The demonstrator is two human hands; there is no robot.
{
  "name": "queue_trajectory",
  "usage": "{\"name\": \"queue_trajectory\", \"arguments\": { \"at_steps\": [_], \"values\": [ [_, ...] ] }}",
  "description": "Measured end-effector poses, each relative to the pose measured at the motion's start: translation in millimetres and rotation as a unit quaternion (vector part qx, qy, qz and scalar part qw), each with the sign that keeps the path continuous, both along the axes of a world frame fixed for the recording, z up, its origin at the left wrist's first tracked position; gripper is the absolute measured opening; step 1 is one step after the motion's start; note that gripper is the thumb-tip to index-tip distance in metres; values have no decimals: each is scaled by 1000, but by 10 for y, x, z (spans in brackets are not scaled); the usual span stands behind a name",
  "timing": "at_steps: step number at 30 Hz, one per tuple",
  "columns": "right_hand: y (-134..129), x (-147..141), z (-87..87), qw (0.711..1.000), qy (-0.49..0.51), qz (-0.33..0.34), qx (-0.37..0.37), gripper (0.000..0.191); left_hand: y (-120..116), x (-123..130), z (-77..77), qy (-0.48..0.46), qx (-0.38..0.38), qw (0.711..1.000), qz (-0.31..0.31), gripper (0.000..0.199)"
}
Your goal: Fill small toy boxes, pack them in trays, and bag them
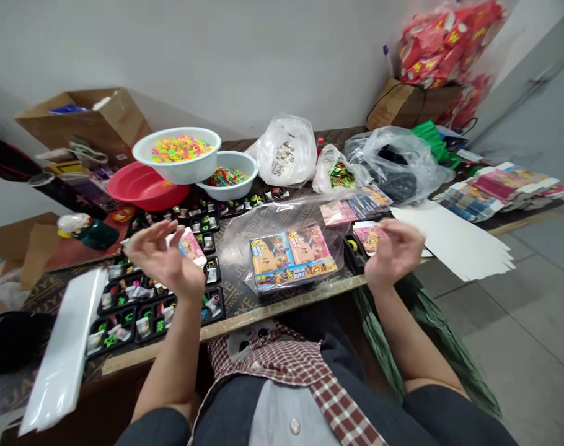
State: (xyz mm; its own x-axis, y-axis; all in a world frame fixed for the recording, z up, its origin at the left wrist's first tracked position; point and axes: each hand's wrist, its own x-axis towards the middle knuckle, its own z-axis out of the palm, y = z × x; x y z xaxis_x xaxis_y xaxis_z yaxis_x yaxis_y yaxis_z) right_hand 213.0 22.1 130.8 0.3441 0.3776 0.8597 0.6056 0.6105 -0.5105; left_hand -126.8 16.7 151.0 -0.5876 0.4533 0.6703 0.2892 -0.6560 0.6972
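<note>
The left hand (163, 257) curls half open, a small printed card box (192, 248) at its fingertips (whether pinched, I cannot tell). The right hand (394, 253), fingers loosely spread, hovers just beside a similar box (369, 238). Between the hands, larger printed boxes (291, 257) lie on clear plastic film (282, 214).

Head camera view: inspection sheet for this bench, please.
Surface: dark printed tabletop with a pale front edge.
Job's things: small printed box beside the left hand, black compartment tray under the right hand.
Grips: left hand raised, fingers spread; right hand raised, fingers loosely curled.
Clutter: white bowls of colourful pieces, plastic bags, plastic-wrapped box.
Cables: nothing seen.
Surroundings: cardboard boxes, stacked printed sheets, tiled floor.
</note>
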Motion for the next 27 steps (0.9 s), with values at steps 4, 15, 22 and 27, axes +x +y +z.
{"name": "queue_trajectory", "arguments": {
  "at_steps": [4, 15, 22, 27],
  "values": [
    [-431, -252, -155, 891, -374, 212, -145, 43, -113, 320, -568, 129, -169, 962, -170, 106],
    [-175, -368, -84, 793, -360, 401, -285, 31, 196, 673, -584, -67, -301, 927, -214, 23],
    [61, -391, 235, 718, -374, 522, -268, 29, 25, 596, -328, -32, -307, 914, -263, 45],
    [482, -561, 567, 824, -342, 442, -98, 35, -20, 511, -46, -155, -224, 915, -297, 38]
  ]
}}
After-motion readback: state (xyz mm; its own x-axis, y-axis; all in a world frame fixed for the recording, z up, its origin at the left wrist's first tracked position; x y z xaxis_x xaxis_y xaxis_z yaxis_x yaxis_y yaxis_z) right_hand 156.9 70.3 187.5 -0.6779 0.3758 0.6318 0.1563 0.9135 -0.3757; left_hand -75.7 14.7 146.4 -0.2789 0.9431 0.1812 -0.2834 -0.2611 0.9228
